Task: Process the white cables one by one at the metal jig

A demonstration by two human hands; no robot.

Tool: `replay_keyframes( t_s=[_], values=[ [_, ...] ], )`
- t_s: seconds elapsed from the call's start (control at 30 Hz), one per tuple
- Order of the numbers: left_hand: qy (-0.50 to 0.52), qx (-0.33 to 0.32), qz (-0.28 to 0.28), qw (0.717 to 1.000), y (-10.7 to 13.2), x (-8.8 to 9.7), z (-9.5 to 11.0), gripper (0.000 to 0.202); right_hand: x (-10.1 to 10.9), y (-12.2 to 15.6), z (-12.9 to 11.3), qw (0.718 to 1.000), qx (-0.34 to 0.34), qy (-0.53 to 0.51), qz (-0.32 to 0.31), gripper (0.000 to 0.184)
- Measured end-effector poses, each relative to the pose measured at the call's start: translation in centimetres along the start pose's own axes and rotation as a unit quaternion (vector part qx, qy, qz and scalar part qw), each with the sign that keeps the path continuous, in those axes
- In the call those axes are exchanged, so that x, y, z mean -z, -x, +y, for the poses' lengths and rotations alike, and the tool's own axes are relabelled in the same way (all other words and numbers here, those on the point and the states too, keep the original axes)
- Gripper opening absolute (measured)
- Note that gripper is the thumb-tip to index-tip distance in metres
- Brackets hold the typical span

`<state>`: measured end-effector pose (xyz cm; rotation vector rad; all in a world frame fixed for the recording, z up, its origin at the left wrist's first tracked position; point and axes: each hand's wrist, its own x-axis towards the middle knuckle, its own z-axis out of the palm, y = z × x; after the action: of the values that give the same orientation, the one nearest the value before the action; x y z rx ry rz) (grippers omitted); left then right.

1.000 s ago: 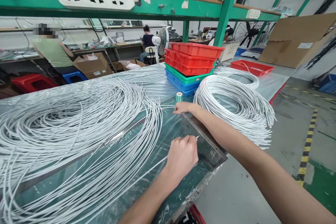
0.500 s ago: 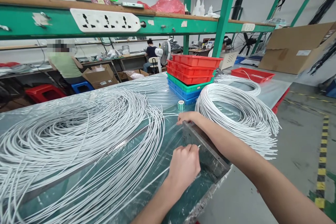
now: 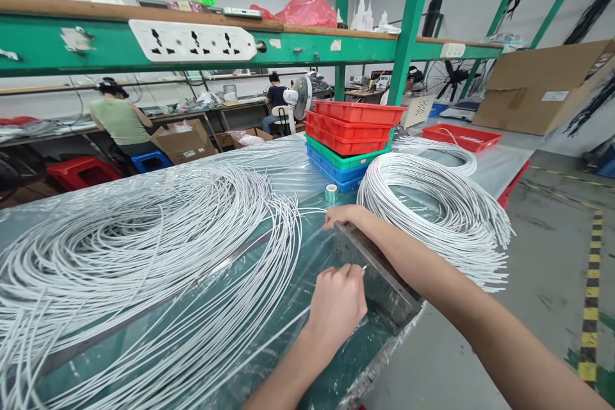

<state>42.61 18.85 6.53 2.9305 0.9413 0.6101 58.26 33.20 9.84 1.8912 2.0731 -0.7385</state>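
Note:
My left hand (image 3: 339, 298) is closed on a white cable (image 3: 283, 331), whose short end pokes out past the thumb and forefinger. The rest of that cable runs down and left toward the big loose coil of white cables (image 3: 230, 205). In front of the knuckles stands a dark metal plate (image 3: 377, 275) with a raised face. My right hand (image 3: 341, 214) reaches over the plate's far end, its fingers bent round a white cable at the tip of a thin strand (image 3: 312, 210) from the coil. Its fingertips are partly hidden.
Behind the hands are a green tape roll (image 3: 331, 192) and stacked red, green and blue trays (image 3: 353, 134). A bundled cable coil (image 3: 432, 205) lies at right. A green shelf beam (image 3: 288, 50) crosses above. Two people sit at a far bench. A cardboard box (image 3: 538, 90) stands at back right.
Both hands and the cables hold almost the same place. The view has shifted very slightly.

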Motion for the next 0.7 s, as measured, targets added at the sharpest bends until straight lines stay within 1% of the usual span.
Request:
replay_keyframes(
  t_s=[0.23,0.7],
  values=[
    [-0.002,-0.003,0.013,1.000,0.05,-0.20,-0.11,0.026,0.01,-0.17,0.00,1.000,-0.003,-0.005,-0.009,0.030],
    [0.004,0.007,-0.012,1.000,-0.09,0.05,-0.02,0.028,0.32,0.56,-0.20,1.000,-0.023,-0.012,-0.010,0.027]
  ],
)
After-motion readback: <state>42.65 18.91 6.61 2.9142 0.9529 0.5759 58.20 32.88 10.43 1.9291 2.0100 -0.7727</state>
